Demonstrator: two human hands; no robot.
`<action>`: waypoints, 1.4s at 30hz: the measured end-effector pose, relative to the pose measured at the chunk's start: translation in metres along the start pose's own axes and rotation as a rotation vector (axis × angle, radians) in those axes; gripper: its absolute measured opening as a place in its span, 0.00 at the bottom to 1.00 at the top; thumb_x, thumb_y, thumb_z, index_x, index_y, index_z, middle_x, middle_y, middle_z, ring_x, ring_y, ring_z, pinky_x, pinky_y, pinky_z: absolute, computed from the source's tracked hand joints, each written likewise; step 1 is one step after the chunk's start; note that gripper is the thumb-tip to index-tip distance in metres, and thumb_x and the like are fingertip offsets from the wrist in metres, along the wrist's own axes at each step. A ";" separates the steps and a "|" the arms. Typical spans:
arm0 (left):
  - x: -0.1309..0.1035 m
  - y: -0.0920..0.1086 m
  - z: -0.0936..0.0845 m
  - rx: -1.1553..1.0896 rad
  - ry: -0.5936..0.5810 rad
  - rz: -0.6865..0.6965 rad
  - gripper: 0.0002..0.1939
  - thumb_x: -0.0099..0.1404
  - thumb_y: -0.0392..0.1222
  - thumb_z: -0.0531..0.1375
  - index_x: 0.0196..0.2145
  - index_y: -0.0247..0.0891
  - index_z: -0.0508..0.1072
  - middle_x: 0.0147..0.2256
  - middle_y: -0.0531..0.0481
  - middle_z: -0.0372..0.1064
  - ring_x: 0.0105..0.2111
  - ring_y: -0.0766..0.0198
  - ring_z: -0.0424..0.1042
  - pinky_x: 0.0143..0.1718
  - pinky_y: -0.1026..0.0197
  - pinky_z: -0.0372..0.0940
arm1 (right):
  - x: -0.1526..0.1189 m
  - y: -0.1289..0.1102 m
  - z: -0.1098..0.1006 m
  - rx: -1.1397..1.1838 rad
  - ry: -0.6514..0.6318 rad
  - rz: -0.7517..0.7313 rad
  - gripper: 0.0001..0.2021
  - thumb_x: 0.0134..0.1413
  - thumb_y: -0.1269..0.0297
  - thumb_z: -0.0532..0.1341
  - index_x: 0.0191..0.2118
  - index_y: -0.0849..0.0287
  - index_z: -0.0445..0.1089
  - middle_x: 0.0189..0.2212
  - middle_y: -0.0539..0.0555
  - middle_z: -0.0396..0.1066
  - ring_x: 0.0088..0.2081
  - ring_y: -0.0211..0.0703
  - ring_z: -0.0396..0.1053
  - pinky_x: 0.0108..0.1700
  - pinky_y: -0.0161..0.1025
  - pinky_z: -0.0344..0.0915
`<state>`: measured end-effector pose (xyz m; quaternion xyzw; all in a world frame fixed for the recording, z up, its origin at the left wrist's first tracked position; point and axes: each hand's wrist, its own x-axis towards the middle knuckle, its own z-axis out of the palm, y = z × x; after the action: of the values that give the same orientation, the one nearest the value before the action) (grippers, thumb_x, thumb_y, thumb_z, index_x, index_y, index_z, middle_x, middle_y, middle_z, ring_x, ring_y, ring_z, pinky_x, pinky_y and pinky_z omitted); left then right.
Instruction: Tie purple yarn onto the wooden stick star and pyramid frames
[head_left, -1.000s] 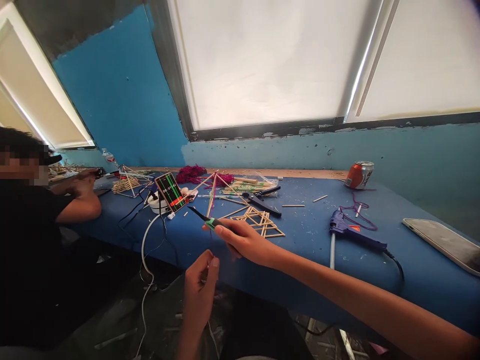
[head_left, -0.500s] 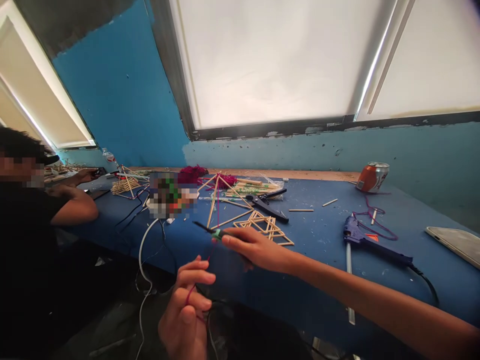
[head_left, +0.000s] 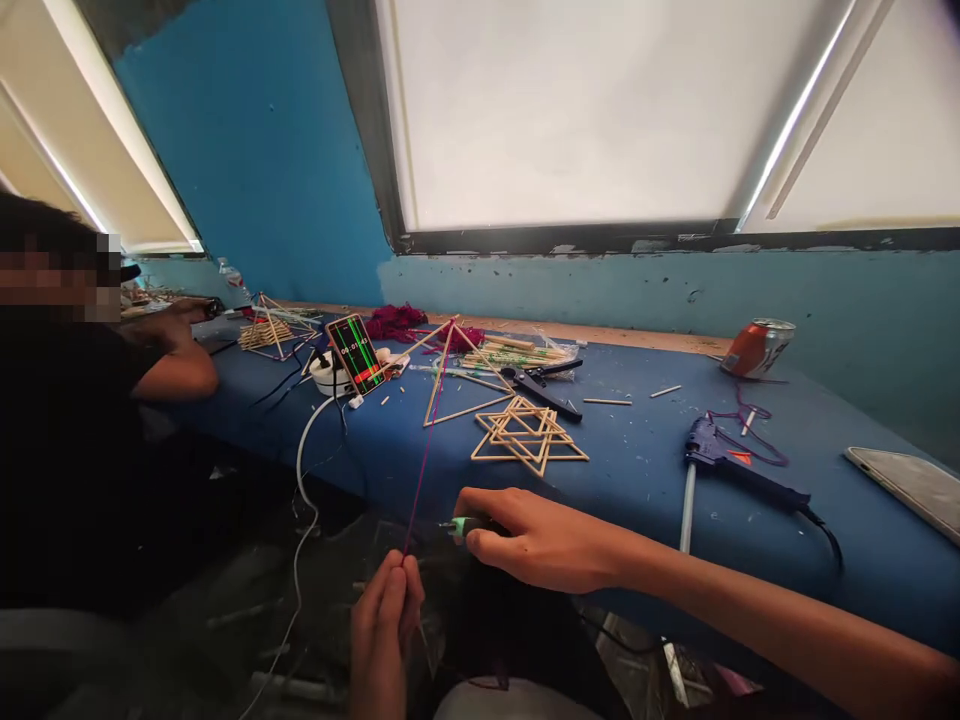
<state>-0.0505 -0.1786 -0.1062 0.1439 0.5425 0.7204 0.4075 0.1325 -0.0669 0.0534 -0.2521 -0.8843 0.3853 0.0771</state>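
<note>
My left hand (head_left: 386, 625) is closed at the bottom centre, fingertips pinching a magenta string (head_left: 421, 468). Drawn taut, the string runs up to the top of a pyramid frame of thin wooden sticks (head_left: 469, 412) on the blue table. Just to the right, my right hand (head_left: 536, 535) is wrapped around a black and mint-green utility knife (head_left: 460, 526), its tip pointing left towards the string but apart from it. Most of the handle is hidden in my palm. Behind that hand lies a star-shaped stick frame (head_left: 517, 459).
A purple glue gun (head_left: 705, 445), a soda can (head_left: 757, 350) and a phone (head_left: 907, 490) are on the right. Black cutters (head_left: 544, 395) lie near bagged sticks (head_left: 517, 352). A phone showing a timer (head_left: 356, 355) leans by a power strip (head_left: 326, 376). Another person (head_left: 67, 430) sits left.
My left hand has gone from loosely curled with string around its fingers to a pinch, and the string is now taut. My right hand and the knife have moved down and slightly right.
</note>
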 end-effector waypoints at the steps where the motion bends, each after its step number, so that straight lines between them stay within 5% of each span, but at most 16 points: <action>1: -0.004 -0.001 0.000 -0.016 0.023 -0.029 0.26 0.49 0.52 0.72 0.43 0.38 0.75 0.41 0.45 0.77 0.40 0.58 0.78 0.37 0.62 0.74 | 0.002 0.001 0.004 -0.016 0.010 0.002 0.11 0.68 0.60 0.53 0.34 0.58 0.63 0.28 0.47 0.63 0.31 0.36 0.60 0.33 0.35 0.53; 4: -0.014 0.001 0.006 0.046 0.023 -0.013 0.26 0.53 0.52 0.70 0.46 0.37 0.74 0.42 0.45 0.75 0.47 0.57 0.75 0.43 0.62 0.72 | 0.012 0.007 0.014 0.049 0.000 -0.040 0.20 0.72 0.48 0.47 0.38 0.58 0.66 0.26 0.47 0.62 0.30 0.36 0.60 0.32 0.35 0.55; 7: -0.023 0.009 0.015 0.199 -0.083 0.140 0.18 0.63 0.56 0.62 0.34 0.37 0.72 0.30 0.49 0.69 0.36 0.61 0.72 0.36 0.64 0.69 | 0.022 0.017 0.022 0.231 -0.090 -0.040 0.26 0.70 0.42 0.46 0.57 0.56 0.65 0.26 0.46 0.65 0.25 0.35 0.62 0.29 0.33 0.59; 9: -0.026 0.014 0.020 0.264 -0.180 0.223 0.21 0.66 0.58 0.58 0.26 0.38 0.67 0.25 0.52 0.61 0.28 0.65 0.65 0.30 0.65 0.64 | 0.027 0.024 0.026 0.342 -0.125 -0.026 0.27 0.70 0.43 0.49 0.63 0.55 0.59 0.29 0.47 0.69 0.22 0.32 0.61 0.26 0.31 0.61; 17: -0.030 0.020 0.030 0.310 -0.216 0.296 0.22 0.69 0.56 0.54 0.24 0.38 0.61 0.25 0.53 0.56 0.26 0.67 0.55 0.27 0.65 0.55 | 0.034 0.032 0.029 0.479 -0.107 -0.065 0.21 0.69 0.46 0.52 0.56 0.56 0.62 0.31 0.46 0.64 0.20 0.28 0.59 0.20 0.28 0.59; 24: -0.031 0.027 0.033 0.378 -0.278 0.364 0.23 0.72 0.55 0.51 0.24 0.38 0.61 0.25 0.54 0.53 0.25 0.67 0.54 0.27 0.64 0.52 | 0.026 0.029 0.024 0.151 0.031 -0.130 0.14 0.70 0.54 0.54 0.53 0.56 0.67 0.32 0.48 0.69 0.30 0.35 0.64 0.34 0.33 0.61; 27: -0.028 0.029 0.033 0.464 -0.316 0.459 0.22 0.73 0.54 0.51 0.25 0.38 0.64 0.24 0.54 0.55 0.25 0.66 0.56 0.27 0.64 0.53 | 0.022 0.027 0.025 0.008 0.089 -0.166 0.12 0.70 0.59 0.55 0.52 0.57 0.68 0.39 0.52 0.73 0.40 0.41 0.69 0.43 0.37 0.61; 32: -0.022 0.034 0.032 0.619 -0.311 0.685 0.18 0.75 0.46 0.50 0.30 0.39 0.71 0.27 0.53 0.64 0.26 0.66 0.62 0.29 0.64 0.58 | 0.023 0.025 0.024 -0.062 0.108 -0.143 0.11 0.71 0.60 0.54 0.52 0.57 0.66 0.40 0.53 0.74 0.40 0.44 0.72 0.41 0.37 0.61; 37: -0.018 0.037 0.038 0.621 -0.224 0.905 0.18 0.73 0.44 0.51 0.29 0.39 0.75 0.42 0.46 0.66 0.40 0.60 0.68 0.40 0.61 0.64 | 0.023 0.023 0.022 -0.075 0.122 -0.128 0.10 0.71 0.59 0.53 0.51 0.56 0.64 0.41 0.54 0.74 0.42 0.45 0.72 0.40 0.37 0.60; 42: -0.021 0.034 0.049 0.437 -0.225 0.767 0.22 0.73 0.48 0.50 0.24 0.40 0.70 0.37 0.45 0.69 0.36 0.58 0.67 0.38 0.58 0.64 | 0.024 0.022 0.021 -0.050 0.095 -0.114 0.07 0.71 0.59 0.52 0.47 0.54 0.62 0.35 0.51 0.72 0.35 0.43 0.69 0.35 0.35 0.56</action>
<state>-0.0203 -0.1643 -0.0528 0.4944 0.5415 0.6679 0.1275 0.1130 -0.0553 0.0215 -0.2213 -0.9020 0.3455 0.1345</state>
